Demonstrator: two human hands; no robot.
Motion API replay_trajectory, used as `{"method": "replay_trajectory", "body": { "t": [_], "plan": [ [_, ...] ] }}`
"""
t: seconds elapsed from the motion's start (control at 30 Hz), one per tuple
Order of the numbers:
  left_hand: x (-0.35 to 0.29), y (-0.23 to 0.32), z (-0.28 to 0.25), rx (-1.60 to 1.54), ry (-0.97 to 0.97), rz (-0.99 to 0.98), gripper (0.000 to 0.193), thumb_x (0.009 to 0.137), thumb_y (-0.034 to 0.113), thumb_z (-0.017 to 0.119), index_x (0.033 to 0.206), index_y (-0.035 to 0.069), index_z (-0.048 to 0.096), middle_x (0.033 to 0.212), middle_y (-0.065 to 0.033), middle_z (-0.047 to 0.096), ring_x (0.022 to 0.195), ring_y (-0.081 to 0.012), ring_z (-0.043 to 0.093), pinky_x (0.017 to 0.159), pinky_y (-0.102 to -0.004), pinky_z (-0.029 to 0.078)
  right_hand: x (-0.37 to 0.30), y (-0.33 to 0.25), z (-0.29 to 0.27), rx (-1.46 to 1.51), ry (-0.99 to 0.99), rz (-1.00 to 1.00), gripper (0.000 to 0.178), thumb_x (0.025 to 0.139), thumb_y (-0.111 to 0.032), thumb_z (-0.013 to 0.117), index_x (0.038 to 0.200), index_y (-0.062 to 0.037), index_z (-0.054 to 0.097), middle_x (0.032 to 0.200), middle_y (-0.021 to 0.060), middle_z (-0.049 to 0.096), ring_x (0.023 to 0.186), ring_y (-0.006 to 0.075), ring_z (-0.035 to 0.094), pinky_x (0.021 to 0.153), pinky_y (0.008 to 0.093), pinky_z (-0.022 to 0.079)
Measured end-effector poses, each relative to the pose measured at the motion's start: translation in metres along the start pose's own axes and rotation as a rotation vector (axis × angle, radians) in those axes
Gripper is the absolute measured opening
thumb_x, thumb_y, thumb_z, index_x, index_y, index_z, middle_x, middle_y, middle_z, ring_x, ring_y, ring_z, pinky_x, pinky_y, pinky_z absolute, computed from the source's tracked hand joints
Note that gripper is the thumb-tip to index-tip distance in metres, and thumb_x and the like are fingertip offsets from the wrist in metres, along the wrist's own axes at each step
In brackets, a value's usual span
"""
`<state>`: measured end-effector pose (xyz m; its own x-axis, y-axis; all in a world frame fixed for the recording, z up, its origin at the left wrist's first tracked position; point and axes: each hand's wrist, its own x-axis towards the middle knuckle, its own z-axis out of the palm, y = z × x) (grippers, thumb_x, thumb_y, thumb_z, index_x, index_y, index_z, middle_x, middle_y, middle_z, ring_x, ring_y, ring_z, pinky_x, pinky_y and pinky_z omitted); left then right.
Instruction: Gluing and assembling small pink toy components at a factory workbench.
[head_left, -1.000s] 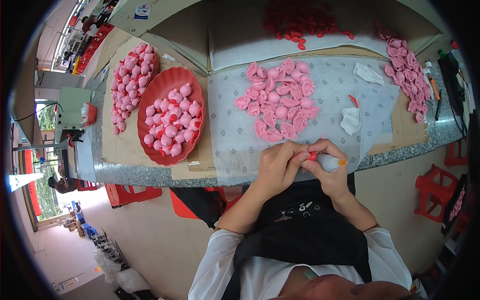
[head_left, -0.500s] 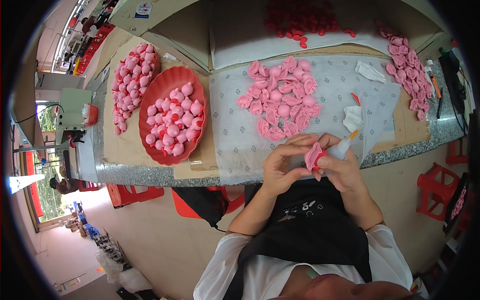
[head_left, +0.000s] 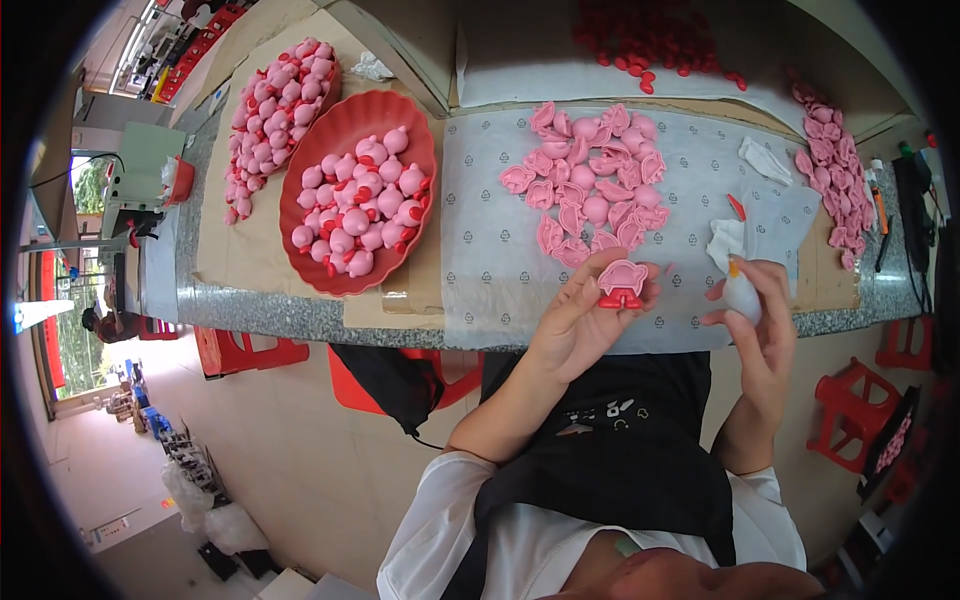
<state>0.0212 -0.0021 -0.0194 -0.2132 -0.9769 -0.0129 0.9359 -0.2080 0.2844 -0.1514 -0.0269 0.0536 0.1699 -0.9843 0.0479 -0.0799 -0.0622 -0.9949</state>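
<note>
My left hand (head_left: 572,332) pinches a hollow pink shell piece (head_left: 624,277) with a frilled rim, just above the near edge of the white sheet. A red double-lobed part (head_left: 619,300) sits at the shell's lower edge. Off to the right, my right hand (head_left: 770,330) is closed around a small whitish squeeze bottle (head_left: 741,298) with a yellow-orange tip (head_left: 734,268) pointing up and away from me. Beyond the left hand, several loose pink shells (head_left: 590,185), some hollow and some rounded, lie on the white printed sheet (head_left: 490,300).
At left stands a red scalloped bowl (head_left: 425,150) of pink balls with red parts, beside another heap (head_left: 285,110) of them. Red parts (head_left: 655,60) lie on the shelf at the back. More pink shells (head_left: 832,180), white tissues (head_left: 765,160) and a granite table edge (head_left: 300,318) are around.
My hands have moved apart. The right one has left the pink piece and turned the bottle upright, while the left alone holds the piece, its hollow side showing more fully. The view has shifted slightly.
</note>
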Motion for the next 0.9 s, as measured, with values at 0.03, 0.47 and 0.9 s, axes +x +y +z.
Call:
{"method": "replay_trajectory", "body": {
  "t": [0.03,0.47,0.9],
  "plan": [
    [0.001,-0.001,0.002,-0.075,-0.026,-0.040,0.039,0.079,0.023,0.051,0.113,0.010,0.040,0.113,-0.0180,0.043,0.102,-0.0283,0.044,0.091,-0.0387,0.032,-0.003,-0.002,-0.002,-0.003,0.002,0.001,0.029,0.068,-0.003,0.051,0.094,0.0006,0.039,0.097,0.0113,0.037,0.078,0.0152,0.049,0.054,0.0256,0.047],
    [-0.002,-0.011,0.011,0.018,-0.039,-0.082,0.037,0.079,0.020,0.052,0.110,0.005,0.041,0.109,-0.0168,0.047,0.098,-0.0237,0.047,0.088,-0.0345,0.034,-0.001,0.001,0.009,0.186,0.097,-0.627,0.046,0.052,-0.015,0.077,0.083,-0.0070,0.044,0.080,0.0066,0.047,0.062,0.0124,0.046,0.054,0.0210,0.040],
    [-0.002,-0.012,0.011,0.078,-0.031,-0.099,0.038,0.078,0.023,0.053,0.110,0.006,0.042,0.108,-0.0157,0.047,0.093,-0.0215,0.048,0.085,-0.0337,0.034,-0.007,0.002,0.013,0.043,-0.086,-0.618,0.053,0.043,-0.005,0.080,0.086,-0.0088,0.049,0.085,0.0056,0.050,0.064,0.0148,0.050,0.052,0.0230,0.038]
  ]
}}
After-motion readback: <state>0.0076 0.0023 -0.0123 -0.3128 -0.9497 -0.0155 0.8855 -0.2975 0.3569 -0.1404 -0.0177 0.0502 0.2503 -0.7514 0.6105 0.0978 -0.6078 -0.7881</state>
